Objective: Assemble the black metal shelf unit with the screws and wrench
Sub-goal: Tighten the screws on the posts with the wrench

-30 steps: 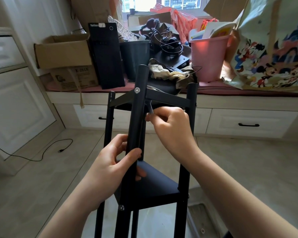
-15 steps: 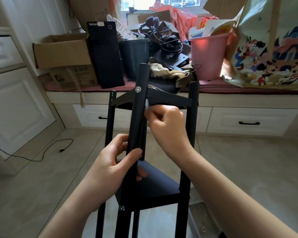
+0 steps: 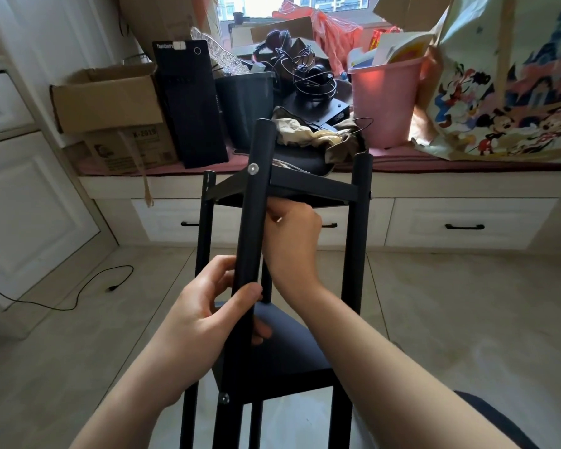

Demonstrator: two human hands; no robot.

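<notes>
While the left hand (image 3: pixel 204 314) is gripping the black metal shelf unit's near post (image 3: pixel 251 222), the right hand (image 3: pixel 290 236) is pinching a small silver wrench (image 3: pixel 277 219) under the top shelf.

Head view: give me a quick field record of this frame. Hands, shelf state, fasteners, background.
left hand: left hand grips the near post of the shelf unit
right hand: right hand curled just under the upper shelf, pinching a small metal tool; type unclear
posts: upright
fasteners seen: upper screw and lower screw, both on the near post
lower shelf: lower shelf mounted
background: pink bucket, cardboard box
</notes>
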